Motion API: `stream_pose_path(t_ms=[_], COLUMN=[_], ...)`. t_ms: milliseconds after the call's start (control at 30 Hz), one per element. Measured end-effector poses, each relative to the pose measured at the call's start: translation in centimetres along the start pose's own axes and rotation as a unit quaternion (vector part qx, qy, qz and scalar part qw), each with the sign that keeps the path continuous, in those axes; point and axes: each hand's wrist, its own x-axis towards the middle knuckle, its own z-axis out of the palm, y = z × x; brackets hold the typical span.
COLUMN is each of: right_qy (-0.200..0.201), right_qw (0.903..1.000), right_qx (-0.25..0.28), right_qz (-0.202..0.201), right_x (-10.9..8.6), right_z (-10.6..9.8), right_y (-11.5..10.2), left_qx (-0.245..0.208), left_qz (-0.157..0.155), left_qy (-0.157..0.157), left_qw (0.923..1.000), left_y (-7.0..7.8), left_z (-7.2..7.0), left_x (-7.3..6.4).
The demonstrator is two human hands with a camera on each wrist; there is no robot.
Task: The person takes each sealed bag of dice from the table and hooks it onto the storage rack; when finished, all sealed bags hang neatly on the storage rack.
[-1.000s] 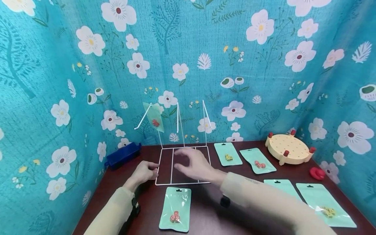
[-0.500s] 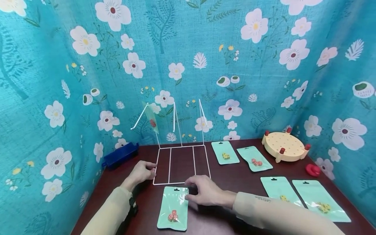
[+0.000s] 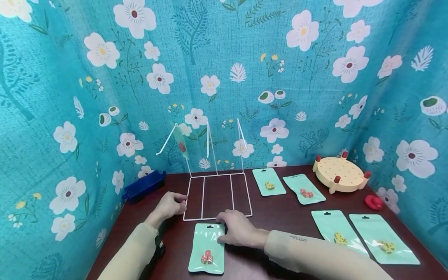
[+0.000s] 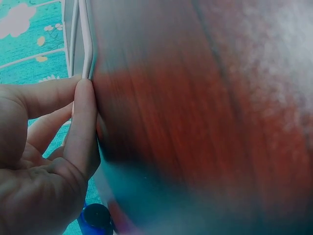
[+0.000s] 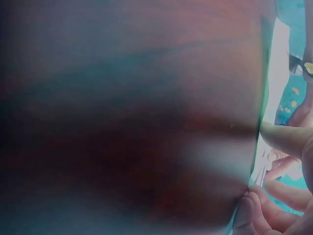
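Observation:
A white wire display rack (image 3: 203, 197) with three hooks stands at the table's back. My left hand (image 3: 169, 204) pinches the left side of its base; in the left wrist view, the thumb and a finger meet on the white wire (image 4: 87, 49). A green hanging pouch with red dice (image 3: 206, 249) lies flat in front of the rack. My right hand (image 3: 239, 229) is at this pouch's upper right corner, its thumb and fingertips apart along the edge. In the right wrist view, fingertips (image 5: 249, 205) reach the pale pouch edge. Another red-dice pouch (image 3: 181, 143) hangs on the left hook.
Right of the rack lie a yellow-dice pouch (image 3: 269, 182) and a red-dice pouch (image 3: 304, 189). Nearer are two more yellow-dice pouches (image 3: 337, 233). A cream round stand (image 3: 340, 173), a red ring-shaped object (image 3: 373, 202) and a blue tray (image 3: 144, 185) lie toward the sides.
My right hand has come down from over the rack's base to the front pouch's corner, its fingers now closer on the edge. The left hand has kept its hold on the rack.

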Motion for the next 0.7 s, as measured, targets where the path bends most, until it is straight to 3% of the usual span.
stream_pose_path(t_ms=[433,700], right_qy=[-0.006,0.003], right_qw=[0.9993,0.9995], right_qx=[0.036,0.027], right_qz=[-0.011,-0.016], right_x=[0.4,-0.02], right_z=[-0.09,0.27], right_y=[-0.53,-0.85], left_qx=[-0.001,-0.019], left_qz=[-0.001,-0.004], left_qy=[0.007,0.003], left_qw=[1.0,0.9998], left_y=[0.07,0.0], left_z=[0.01,0.17], left_x=[0.09,0.07])
